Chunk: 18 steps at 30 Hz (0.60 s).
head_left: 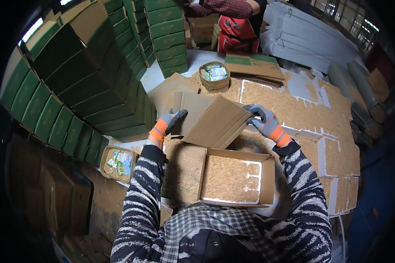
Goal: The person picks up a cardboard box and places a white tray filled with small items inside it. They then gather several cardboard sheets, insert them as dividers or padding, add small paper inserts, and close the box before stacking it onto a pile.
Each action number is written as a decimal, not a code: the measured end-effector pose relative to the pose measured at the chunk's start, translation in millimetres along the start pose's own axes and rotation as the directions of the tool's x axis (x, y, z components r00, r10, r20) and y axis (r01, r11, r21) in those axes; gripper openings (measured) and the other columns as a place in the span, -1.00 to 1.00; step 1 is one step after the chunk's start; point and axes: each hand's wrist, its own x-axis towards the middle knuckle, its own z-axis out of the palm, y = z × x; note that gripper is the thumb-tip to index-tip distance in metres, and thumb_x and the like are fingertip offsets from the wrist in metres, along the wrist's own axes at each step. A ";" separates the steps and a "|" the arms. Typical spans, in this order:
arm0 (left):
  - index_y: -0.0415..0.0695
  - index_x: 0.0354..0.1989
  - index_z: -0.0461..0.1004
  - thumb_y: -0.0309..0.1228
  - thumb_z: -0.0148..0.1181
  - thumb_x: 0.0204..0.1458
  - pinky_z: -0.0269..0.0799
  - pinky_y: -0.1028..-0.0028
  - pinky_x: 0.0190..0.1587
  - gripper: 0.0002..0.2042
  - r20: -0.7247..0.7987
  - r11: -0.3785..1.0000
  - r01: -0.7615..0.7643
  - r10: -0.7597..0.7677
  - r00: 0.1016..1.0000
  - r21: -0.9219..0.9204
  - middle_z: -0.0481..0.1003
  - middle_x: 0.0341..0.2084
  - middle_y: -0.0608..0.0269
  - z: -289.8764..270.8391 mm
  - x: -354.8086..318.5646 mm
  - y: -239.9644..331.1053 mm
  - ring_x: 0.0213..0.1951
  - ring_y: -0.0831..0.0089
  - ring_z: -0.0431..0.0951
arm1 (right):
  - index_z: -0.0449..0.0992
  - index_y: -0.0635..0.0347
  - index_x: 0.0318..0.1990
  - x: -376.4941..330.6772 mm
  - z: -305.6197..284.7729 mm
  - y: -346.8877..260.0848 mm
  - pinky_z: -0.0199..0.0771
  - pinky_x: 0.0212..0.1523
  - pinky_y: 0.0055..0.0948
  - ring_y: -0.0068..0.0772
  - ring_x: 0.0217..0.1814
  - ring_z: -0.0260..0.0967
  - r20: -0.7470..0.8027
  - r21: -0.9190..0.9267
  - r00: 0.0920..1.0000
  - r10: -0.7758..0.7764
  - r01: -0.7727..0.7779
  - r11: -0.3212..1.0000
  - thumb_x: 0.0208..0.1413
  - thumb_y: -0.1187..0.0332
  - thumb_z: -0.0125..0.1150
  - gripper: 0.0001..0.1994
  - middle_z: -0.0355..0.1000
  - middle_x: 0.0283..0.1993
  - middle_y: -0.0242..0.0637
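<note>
Over the work table I hold up a folded brown cardboard piece (218,123), its two panels meeting at an angle. My right hand (266,122), in a grey glove with an orange cuff, pinches its right corner. At the left edge, my left hand (167,123), gloved the same way, grips the other panel; part of its fingers is hidden. Just below, close to my body, an open cardboard box (271,179) holds a white foam tray (260,175) covered with tan, crumb-like material.
Green boxes (166,40) are stacked high at the left and back. Two small tubs, one far (215,85) and one at left (107,171), hold small packets. Filled foam trays (333,157) lie at right. Flat cardboard (254,68) and another person (239,30) are at the back.
</note>
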 end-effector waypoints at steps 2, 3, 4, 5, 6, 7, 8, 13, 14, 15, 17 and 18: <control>-0.35 -0.11 0.47 -0.18 0.26 0.04 0.48 0.45 -0.23 -0.56 -0.030 0.986 0.015 -0.020 0.999 -0.169 0.56 -0.30 0.18 -11.6 -14.0 24.1 -0.35 0.46 0.55 | 0.42 0.35 -0.14 -15.1 -23.0 26.6 0.44 -0.10 -0.50 -0.46 -0.15 0.43 -0.282 0.337 0.938 0.202 -0.100 0.936 0.05 0.58 0.10 -0.81 0.47 -0.23 -0.19; -0.34 -0.03 0.43 -0.18 0.24 0.06 0.49 0.41 -0.20 -0.54 -0.147 0.891 0.125 -0.207 0.967 -0.437 0.54 -0.23 0.15 -50.7 -11.3 -47.4 -0.30 0.42 0.55 | 0.41 0.34 -0.10 -16.0 -32.1 39.0 0.47 -0.07 -0.46 -0.43 -0.15 0.43 -0.361 -0.088 0.933 0.020 -0.055 0.995 0.15 0.50 0.05 -0.82 0.45 -0.18 -0.19; -0.35 0.00 0.40 -0.20 0.23 0.06 0.49 0.39 -0.17 -0.53 -0.236 0.852 0.096 -0.248 0.940 -0.514 0.53 -0.20 0.13 -46.4 -11.4 -65.6 -0.27 0.39 0.55 | 0.37 0.36 -0.02 -26.8 -35.5 33.8 0.49 -0.01 -0.42 -0.39 -0.05 0.40 -0.489 0.163 0.872 0.035 0.052 0.985 0.23 0.39 0.02 -0.75 0.40 -0.13 -0.17; -0.35 0.03 0.37 -0.21 0.23 0.07 0.49 0.36 -0.15 -0.52 -0.315 0.816 0.050 -0.278 0.907 -0.577 0.51 -0.16 0.11 -38.3 -10.3 -68.9 -0.23 0.36 0.55 | 0.32 0.37 0.05 -49.0 -56.4 59.8 0.48 0.04 -0.39 -0.36 0.04 0.37 -0.443 -0.567 0.802 -0.401 0.097 0.818 0.26 0.33 0.02 -0.68 0.37 -0.06 -0.16; -0.34 0.05 0.36 -0.21 0.23 0.07 0.49 0.35 -0.13 -0.51 -0.305 0.818 -0.002 -0.212 0.928 -0.575 0.51 -0.14 0.11 -24.5 -11.2 -65.5 -0.21 0.34 0.54 | 0.30 0.38 0.07 -61.6 -57.3 54.2 0.48 0.02 -0.40 -0.38 0.06 0.34 -0.685 0.261 0.713 0.151 0.047 0.964 0.24 0.36 0.04 -0.67 0.37 -0.05 -0.18; -0.33 0.06 0.35 -0.21 0.22 0.08 0.49 0.33 -0.11 -0.51 -0.303 0.818 -0.059 -0.144 0.942 -0.572 0.50 -0.12 0.12 -5.5 -13.4 -55.4 -0.19 0.32 0.54 | 0.32 0.36 0.06 -83.8 -71.1 70.0 0.46 0.04 -0.43 -0.43 0.02 0.35 -0.727 0.179 0.674 0.130 0.004 0.984 0.23 0.39 0.05 -0.69 0.37 -0.03 -0.21; -0.33 0.02 0.38 -0.07 0.21 0.05 0.52 0.36 -0.14 -0.45 -0.403 0.853 -0.140 -0.088 0.911 -0.502 0.52 -0.17 0.03 -1.7 -20.6 -77.8 -0.16 0.28 0.54 | 0.36 0.35 0.01 -74.7 -57.9 47.1 0.41 0.01 -0.50 -0.48 -0.05 0.35 -0.749 0.358 0.592 0.296 -0.014 0.934 0.19 0.42 0.10 -0.72 0.40 -0.09 -0.25; -0.26 0.36 -0.08 0.12 0.30 -0.19 -0.04 0.26 0.34 0.04 -0.620 0.937 0.339 -0.214 0.755 0.089 -0.05 0.34 -0.16 64.0 -7.0 -54.3 0.34 -0.04 -0.03 | 0.46 0.17 -0.20 -102.4 -19.5 -28.3 0.41 -0.13 -0.31 -0.11 -0.20 0.42 -0.375 -0.698 0.840 -0.391 0.021 0.715 -0.21 0.66 0.32 -0.65 0.48 -0.24 -0.15; -0.18 0.37 -0.08 0.06 0.33 -0.20 -0.07 0.24 0.35 0.02 -0.707 0.928 0.319 -0.094 0.701 0.194 -0.05 0.34 -0.10 61.1 -18.0 -49.2 0.36 0.01 -0.08 | 0.47 0.14 -0.22 -103.0 -9.7 -57.9 0.43 -0.20 -0.28 -0.09 -0.24 0.43 -0.162 -0.748 0.901 -0.404 0.155 0.645 -0.28 0.68 0.28 -0.62 0.49 -0.22 -0.19; -0.12 0.35 0.01 -0.09 0.35 -0.17 -0.02 0.24 0.33 -0.10 -0.753 0.925 0.175 0.154 0.640 0.338 0.06 0.28 -0.07 54.5 -30.8 -46.7 0.32 0.04 -0.01 | 0.49 0.10 -0.26 -110.7 6.1 -67.5 0.42 -0.24 -0.28 -0.10 -0.28 0.43 -0.108 -0.719 0.900 -0.422 0.223 0.658 -0.31 0.67 0.28 -0.64 0.48 -0.24 -0.21; -0.08 0.22 0.23 -0.25 0.34 -0.14 0.07 0.23 0.27 -0.32 -0.719 0.892 0.001 0.365 0.592 0.453 0.19 0.17 0.01 22.2 -72.1 -33.7 0.23 0.05 0.13 | 0.52 0.07 -0.33 -125.2 44.1 -92.4 0.43 -0.27 -0.26 -0.12 -0.29 0.43 -0.005 -0.645 0.990 -0.140 0.104 0.757 -0.31 0.60 0.30 -0.71 0.44 -0.31 -0.22; -0.07 0.12 0.32 -0.32 0.35 -0.17 0.12 0.22 0.23 -0.41 -0.756 0.882 0.032 0.383 0.531 0.470 0.26 0.08 0.03 0.3 -93.4 -38.9 0.17 0.05 0.20 | 0.51 0.06 -0.32 -131.4 60.0 -102.4 0.43 -0.29 -0.24 -0.12 -0.26 0.41 0.159 -0.651 0.987 -0.021 0.121 0.749 -0.30 0.54 0.32 -0.71 0.42 -0.31 -0.22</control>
